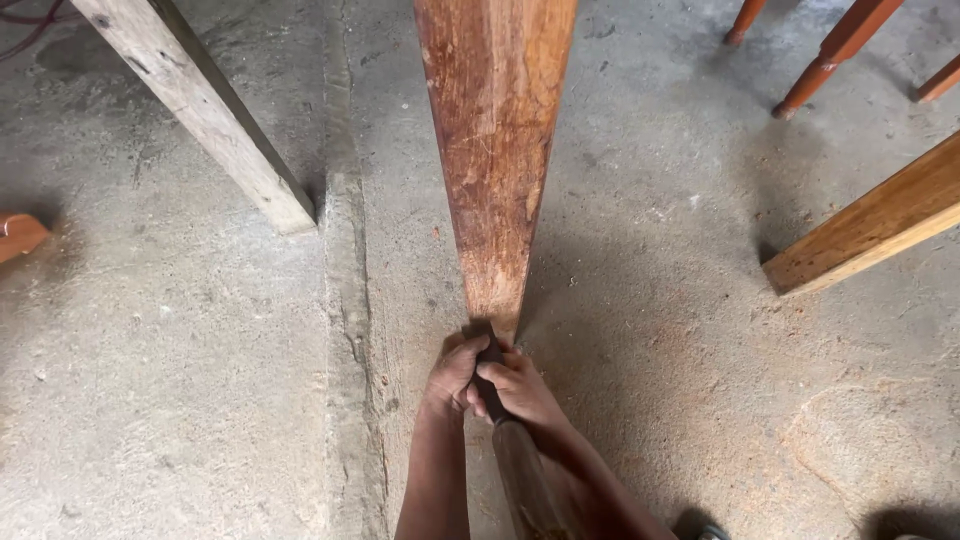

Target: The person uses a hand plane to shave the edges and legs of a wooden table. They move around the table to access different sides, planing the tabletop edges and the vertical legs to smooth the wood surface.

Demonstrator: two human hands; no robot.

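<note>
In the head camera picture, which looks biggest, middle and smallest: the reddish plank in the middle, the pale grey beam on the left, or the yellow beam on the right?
1. Reddish plank
2. Pale grey beam
3. Yellow beam

The frame crops all three, and nearness differs, so true sizes stay unsure.

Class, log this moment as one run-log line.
left hand: gripping tool handle | right hand: gripping handle | tool at tapered wooden leg | concrete floor

Left hand (452,375) and right hand (520,388) side by side, fingers curled tight, forearms nearly parallel.

Reddish-brown wooden plank (495,150), centre frame, is showing a worn, scratched, faintly glossy finish. Pale wooden beam (200,105), upper left, is looking rough and matt. Concrete floor (170,380) is appearing grainy and dusty.
</note>
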